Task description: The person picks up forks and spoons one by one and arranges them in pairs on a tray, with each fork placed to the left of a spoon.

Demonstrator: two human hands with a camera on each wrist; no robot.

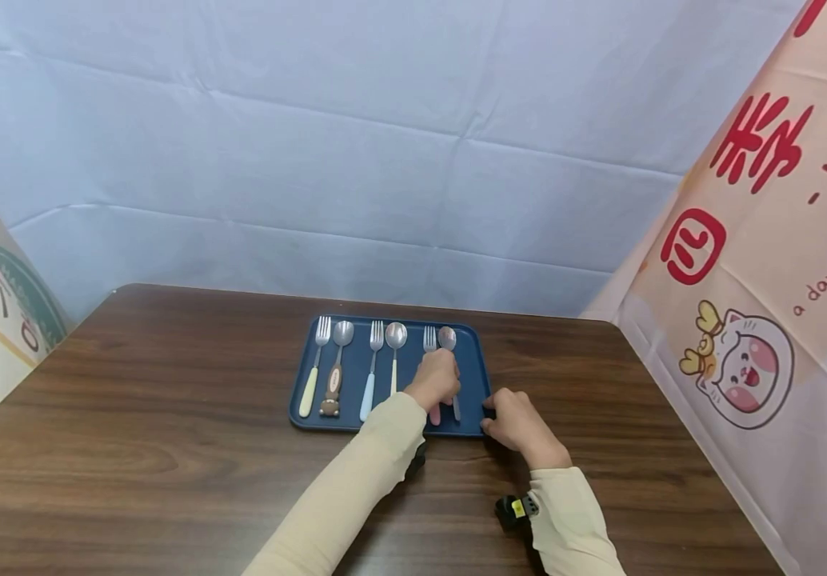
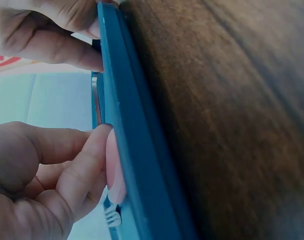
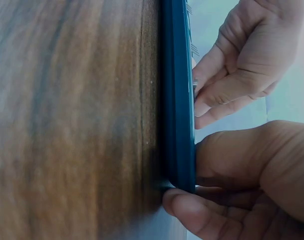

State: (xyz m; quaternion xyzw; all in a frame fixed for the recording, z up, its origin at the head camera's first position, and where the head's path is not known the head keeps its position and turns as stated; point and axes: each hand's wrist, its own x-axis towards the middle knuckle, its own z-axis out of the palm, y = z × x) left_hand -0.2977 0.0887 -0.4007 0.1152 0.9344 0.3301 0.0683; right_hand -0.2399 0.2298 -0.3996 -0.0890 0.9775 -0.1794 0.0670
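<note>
A dark blue tray point(image 1: 471, 368) lies on the table with forks and spoons set out in pairs. My left hand point(image 1: 437, 378) is over its right part, fingertips pinching a metal spoon point(image 1: 446, 337), whose handle point(image 2: 96, 97) shows beyond the fingers in the left wrist view. Beside it lies a fork point(image 1: 429, 338) with a pink handle point(image 2: 114, 170), partly hidden under that hand. At the tray's near right corner, my right hand point(image 1: 521, 424) grips the rim, thumb above and fingers point(image 3: 191, 210) around the outside and underneath.
Left on the tray are a yellow-handled fork point(image 1: 309, 392), a spoon with a brown bear handle point(image 1: 332, 392), a blue-handled fork point(image 1: 368, 392) and a pale-handled spoon point(image 1: 395, 336). The brown wooden table point(image 1: 169, 400) meets a white cloth point(image 1: 349, 160) behind and a printed cloth point(image 1: 745, 280) at right.
</note>
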